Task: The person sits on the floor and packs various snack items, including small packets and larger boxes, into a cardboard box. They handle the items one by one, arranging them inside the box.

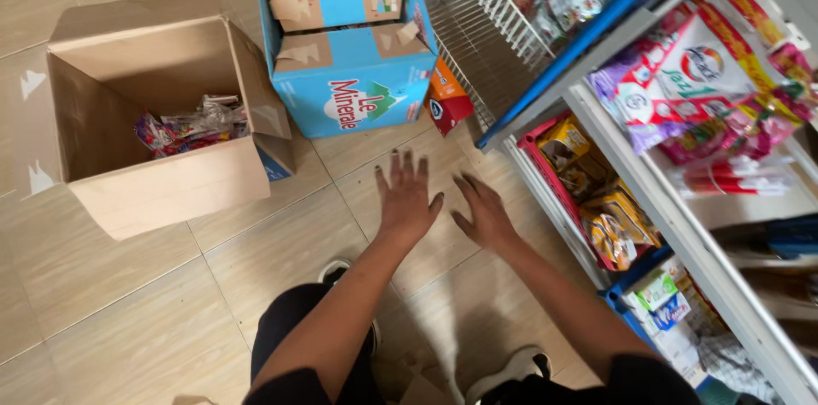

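Floor (128,320): beige tiles with a faint streaked grain, pale grout lines. Open cardboard box (162,183): plain brown, filled with multicoloured packets (192,126). Second box (349,94): bright blue, torn brown patches on its flaps, red lettering on a white emblem. Small carton (445,98) beside it: orange and red. Shelf rack (682,226): white, edged blue. Snack packs (596,201): yellow-brown. Trousers (290,337): black.

Both forearms are bare to above the elbow, with no watch, ring or bracelet showing on the left hand (406,199) or the right hand (484,212). Dark sleeve edges sit at the upper arms, at about 7 and 5 o'clock. The legs are covered in black trousers (290,328). The shoes (511,369) are dark with white soles and toe caps.
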